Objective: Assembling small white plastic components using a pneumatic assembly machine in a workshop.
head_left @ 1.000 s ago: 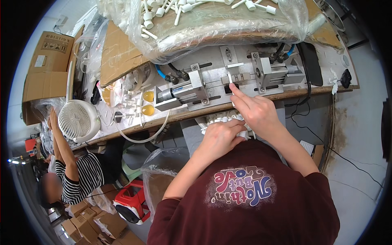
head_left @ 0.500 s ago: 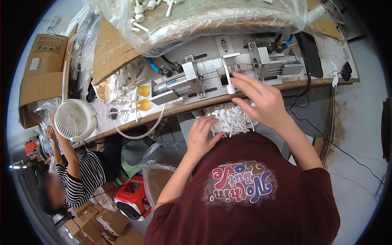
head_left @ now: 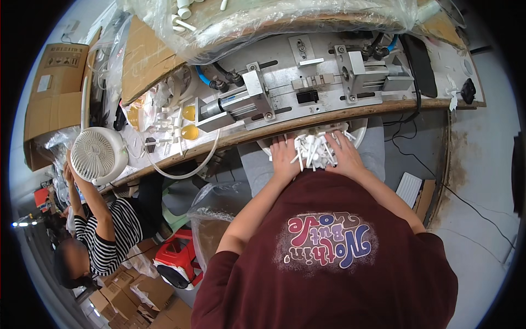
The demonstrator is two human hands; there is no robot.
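Note:
Several small white plastic pieces with thin stems and round caps lie heaped in a pale round basin on my lap, under the table edge. My left hand rests against the heap's left side, fingers stretched out and slightly apart. Against the right side lies my right hand, its fingers also extended and apart. Neither hand is closed round a single piece. Beyond them on the table stands a metal clamping fixture, with no white piece in its middle.
Metal cylinder units flank the fixture. A white fan, yellow round containers and a looping clear hose are at left. Plastic sheeting covers the back. A co-worker in a striped shirt is at far left.
My right hand has come down from the fixture to the basin. The white piece that stood in the fixture is gone from it. My left hand has shifted slightly right and up along the heap.

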